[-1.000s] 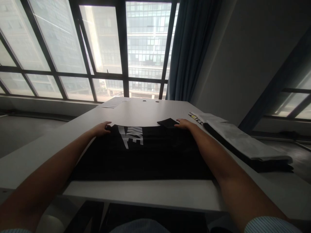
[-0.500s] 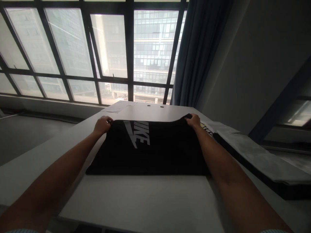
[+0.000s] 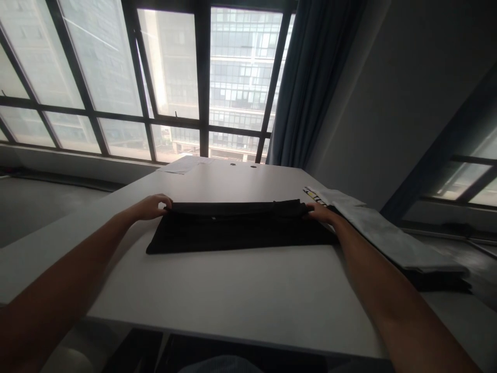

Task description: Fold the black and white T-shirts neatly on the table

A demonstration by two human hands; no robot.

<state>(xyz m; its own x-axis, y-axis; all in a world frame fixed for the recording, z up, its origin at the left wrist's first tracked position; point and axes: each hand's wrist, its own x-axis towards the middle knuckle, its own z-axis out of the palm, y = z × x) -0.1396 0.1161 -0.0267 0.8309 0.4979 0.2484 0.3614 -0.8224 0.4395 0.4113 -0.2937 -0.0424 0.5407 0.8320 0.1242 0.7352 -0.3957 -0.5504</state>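
Note:
A black garment [image 3: 236, 230] lies folded flat on the white table [image 3: 233, 295], its far edge doubled over into a thick fold. My left hand [image 3: 153, 205] pinches the left end of that fold, fingers curled round the cloth. At the right end, my right hand [image 3: 319, 212] grips the fold the same way. Both arms reach straight out over the table. The white logo on the garment is hidden inside the fold.
A stack of grey and black folded cloth [image 3: 388, 238] lies along the table's right side, with a yellow-and-white printed item [image 3: 312, 194] at its far end. Sheets of paper [image 3: 186, 164] rest at the far left. Big windows and a blue curtain [image 3: 306, 83] stand behind.
Both hands lifted the garment's near part, carried it away from me and laid it down over the far part. The white logo went out of sight.

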